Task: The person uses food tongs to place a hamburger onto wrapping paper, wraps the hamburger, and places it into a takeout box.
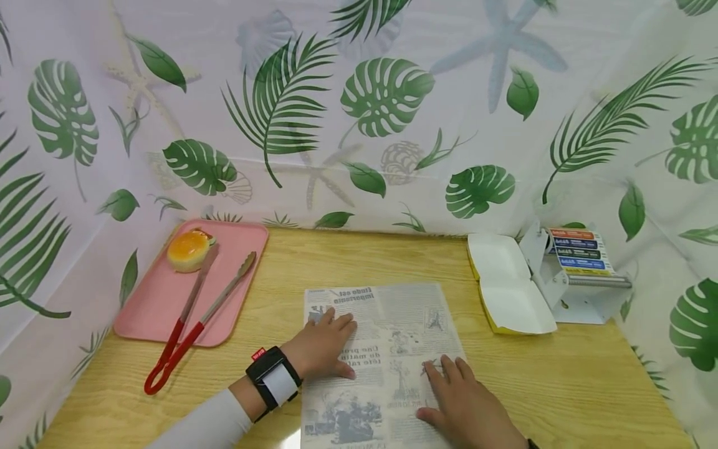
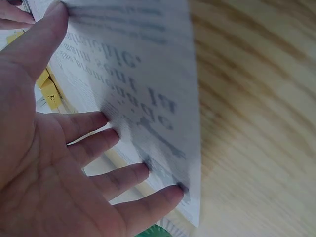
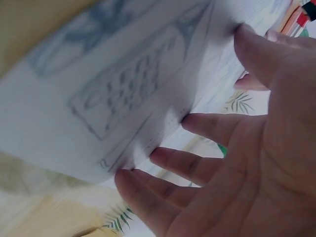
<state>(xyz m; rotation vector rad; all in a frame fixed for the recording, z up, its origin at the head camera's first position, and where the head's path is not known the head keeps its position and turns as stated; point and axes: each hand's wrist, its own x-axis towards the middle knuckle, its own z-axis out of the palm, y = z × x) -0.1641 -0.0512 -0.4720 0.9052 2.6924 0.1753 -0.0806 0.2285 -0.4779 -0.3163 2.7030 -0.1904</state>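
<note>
Your left hand (image 1: pixel 322 346) and your right hand (image 1: pixel 465 405) both lie flat, fingers straight and spread, pressing the newsprint sheet (image 1: pixel 381 362) onto the table (image 1: pixel 561 374). The sheet sits at the near middle of the table, laid out and smoothed; judged from this, the wrapping work is at its opening step. The bun (image 1: pixel 189 249) is not yet on the sheet: it rests on the pink tray (image 1: pixel 151 305), far left, with the tongs (image 1: pixel 191 324) beside it, untouched. The open box (image 1: pixel 507 290) stands empty at the right, near the tape dispenser (image 1: pixel 572 274).

Count: one sheet, one bun, one tray, one pair of tongs, one box, one dispenser.
</note>
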